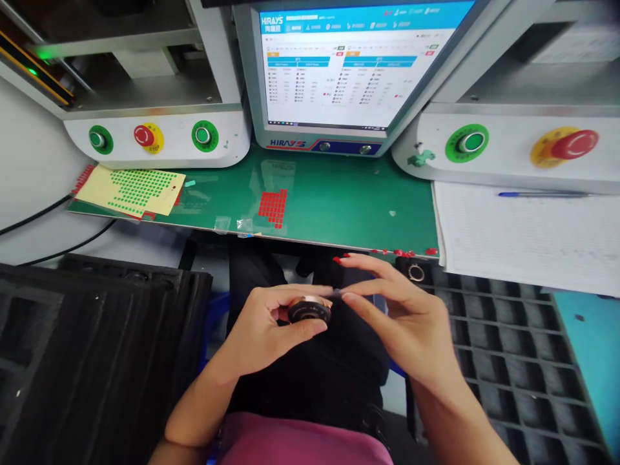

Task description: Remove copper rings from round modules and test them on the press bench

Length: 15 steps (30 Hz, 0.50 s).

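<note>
My left hand [271, 329] is closed around a small round part [310, 310] with a black face and a copper-coloured rim. Its thumb presses on the near side, and the fingers wrap behind. Just to the right, my right hand [404, 310] pinches with thumb and a finger at the left fingertips, while its red-nailed index finger is raised. Something thin and greyish shows at that pinch, too small to name. Both hands are above my lap, in front of the green work surface [339, 200].
A HIRAYS monitor [324, 71] stands behind, between machines with green buttons [203, 135] and red stop buttons [574, 143]. Red stickers [274, 208] and a yellow sticker sheet [130, 189] lie on the surface. Black trays [513, 349] flank me; a pen [542, 194] rests on papers [523, 239].
</note>
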Each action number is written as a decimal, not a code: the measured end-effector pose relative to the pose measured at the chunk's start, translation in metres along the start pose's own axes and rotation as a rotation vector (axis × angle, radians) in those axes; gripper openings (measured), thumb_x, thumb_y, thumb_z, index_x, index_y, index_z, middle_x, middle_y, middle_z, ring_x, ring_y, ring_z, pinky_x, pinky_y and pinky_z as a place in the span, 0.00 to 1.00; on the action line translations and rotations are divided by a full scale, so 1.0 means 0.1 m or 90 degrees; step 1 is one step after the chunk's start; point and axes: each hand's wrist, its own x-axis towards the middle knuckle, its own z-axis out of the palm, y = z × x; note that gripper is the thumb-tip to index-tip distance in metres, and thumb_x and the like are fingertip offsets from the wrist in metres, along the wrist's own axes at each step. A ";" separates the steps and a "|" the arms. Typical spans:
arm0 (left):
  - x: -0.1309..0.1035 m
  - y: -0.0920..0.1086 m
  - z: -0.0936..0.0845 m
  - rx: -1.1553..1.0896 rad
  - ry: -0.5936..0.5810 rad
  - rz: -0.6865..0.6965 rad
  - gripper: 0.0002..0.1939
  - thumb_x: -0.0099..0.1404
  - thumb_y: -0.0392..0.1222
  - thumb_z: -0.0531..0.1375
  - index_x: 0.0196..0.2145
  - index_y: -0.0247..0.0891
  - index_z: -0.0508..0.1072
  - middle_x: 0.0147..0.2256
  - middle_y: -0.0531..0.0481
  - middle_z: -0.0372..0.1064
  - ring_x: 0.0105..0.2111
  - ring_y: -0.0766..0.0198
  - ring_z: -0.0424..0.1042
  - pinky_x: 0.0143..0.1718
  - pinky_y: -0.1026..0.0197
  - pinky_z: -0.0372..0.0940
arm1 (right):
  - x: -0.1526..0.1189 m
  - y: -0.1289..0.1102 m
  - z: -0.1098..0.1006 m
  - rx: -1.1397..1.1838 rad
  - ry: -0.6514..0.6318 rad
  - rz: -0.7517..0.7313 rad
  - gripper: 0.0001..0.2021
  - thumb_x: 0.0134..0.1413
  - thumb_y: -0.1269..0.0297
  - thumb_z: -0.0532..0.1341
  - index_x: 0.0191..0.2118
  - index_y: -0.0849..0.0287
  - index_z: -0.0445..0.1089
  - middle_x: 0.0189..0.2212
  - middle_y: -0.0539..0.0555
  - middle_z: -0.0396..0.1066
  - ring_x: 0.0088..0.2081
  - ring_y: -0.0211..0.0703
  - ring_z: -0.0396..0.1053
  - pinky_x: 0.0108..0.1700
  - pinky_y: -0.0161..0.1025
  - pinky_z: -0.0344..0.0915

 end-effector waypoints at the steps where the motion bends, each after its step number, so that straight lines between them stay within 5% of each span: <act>1: 0.00 -0.02 0.01 -0.030 0.025 -0.008 0.11 0.56 0.41 0.69 0.38 0.38 0.82 0.46 0.43 0.79 0.34 0.61 0.77 0.33 0.63 0.71 | -0.01 0.01 -0.01 0.018 0.055 0.003 0.05 0.56 0.68 0.67 0.32 0.49 0.78 0.46 0.50 0.77 0.51 0.46 0.73 0.58 0.49 0.66; 5: 0.04 -0.11 0.07 -0.210 0.121 -0.003 0.18 0.61 0.53 0.66 0.35 0.33 0.80 0.36 0.42 0.79 0.25 0.66 0.72 0.26 0.65 0.68 | -0.08 0.05 -0.03 0.103 0.191 0.045 0.04 0.55 0.67 0.68 0.30 0.51 0.77 0.45 0.52 0.77 0.50 0.48 0.73 0.62 0.55 0.62; 15: 0.10 -0.24 0.23 -0.213 0.118 0.004 0.20 0.67 0.57 0.60 0.35 0.34 0.76 0.26 0.50 0.70 0.21 0.72 0.61 0.22 0.67 0.58 | -0.11 0.07 0.04 0.232 0.067 0.133 0.09 0.52 0.59 0.70 0.25 0.53 0.75 0.43 0.53 0.78 0.48 0.50 0.75 0.58 0.52 0.68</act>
